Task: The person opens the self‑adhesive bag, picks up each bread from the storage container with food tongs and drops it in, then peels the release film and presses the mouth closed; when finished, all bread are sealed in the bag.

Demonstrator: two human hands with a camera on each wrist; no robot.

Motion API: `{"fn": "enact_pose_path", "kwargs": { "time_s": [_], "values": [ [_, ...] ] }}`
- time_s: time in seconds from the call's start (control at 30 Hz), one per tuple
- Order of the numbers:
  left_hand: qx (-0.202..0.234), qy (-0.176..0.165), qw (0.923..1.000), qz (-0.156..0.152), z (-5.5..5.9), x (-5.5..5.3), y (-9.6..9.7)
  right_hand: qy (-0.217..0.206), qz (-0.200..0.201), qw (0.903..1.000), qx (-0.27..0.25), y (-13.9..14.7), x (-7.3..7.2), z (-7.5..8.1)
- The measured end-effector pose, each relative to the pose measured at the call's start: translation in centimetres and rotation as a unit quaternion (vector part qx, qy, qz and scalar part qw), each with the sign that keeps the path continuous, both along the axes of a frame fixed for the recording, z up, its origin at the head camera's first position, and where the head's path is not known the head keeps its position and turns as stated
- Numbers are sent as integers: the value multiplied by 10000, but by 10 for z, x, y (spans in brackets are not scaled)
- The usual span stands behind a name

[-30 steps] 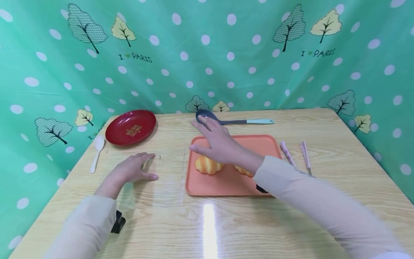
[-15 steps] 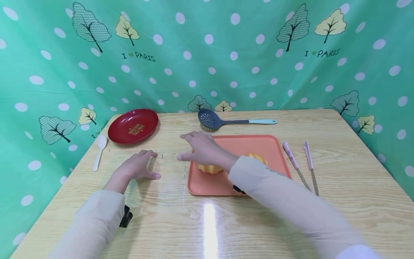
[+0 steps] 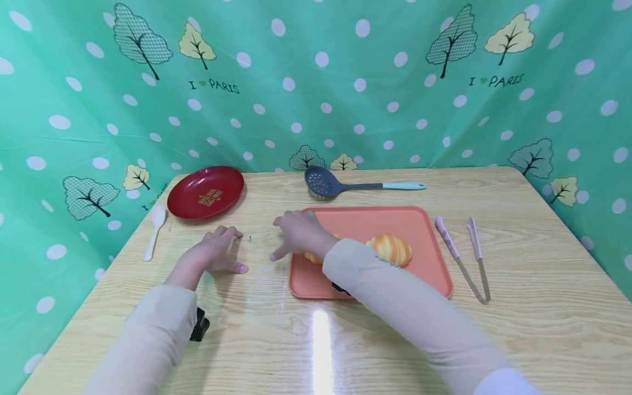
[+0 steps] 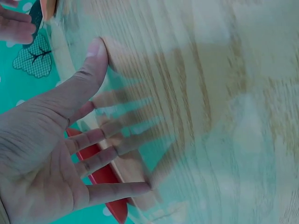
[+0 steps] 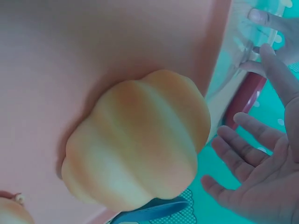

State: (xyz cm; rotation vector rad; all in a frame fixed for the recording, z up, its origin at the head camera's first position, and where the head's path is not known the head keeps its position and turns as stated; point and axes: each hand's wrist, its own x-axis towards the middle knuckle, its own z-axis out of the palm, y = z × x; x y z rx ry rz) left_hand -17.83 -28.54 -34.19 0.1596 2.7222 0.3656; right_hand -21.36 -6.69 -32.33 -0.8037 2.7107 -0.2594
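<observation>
Bread roll (image 5: pixel 135 140), plump, ridged, golden-yellow, seemingly smooth

Table (image 3: pixel 518 263): slotted spoon (image 3: pixel 362 186) along far edge, red plate (image 3: pixel 185 195) at far left corner, white spoon (image 3: pixel 155 226) beside left edge. Tray (image 3: pixel 365 222) carries two bread rolls (image 3: pixel 390 249); tongs (image 3: pixel 480 259) near its right edge. Right hand (image 3: pixel 301 233) at tray's left edge, left hand (image 3: pixel 217 252) further left; thumbs apart from fingers.

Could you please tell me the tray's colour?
The tray is salmon pink, clearest in the head view.
</observation>
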Motion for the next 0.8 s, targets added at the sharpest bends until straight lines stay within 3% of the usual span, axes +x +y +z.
{"fn": "enact_pose_path", "kwargs": {
  "time_s": [0.27,0.8],
  "values": [
    [18,9,10000,15,-2,-4,-1,54,23,9994,340,-3,1,-4],
    [210,-20,9998,69,0,-12,-3,211,229,9989,345,-4,-2,2]
  ]
}}
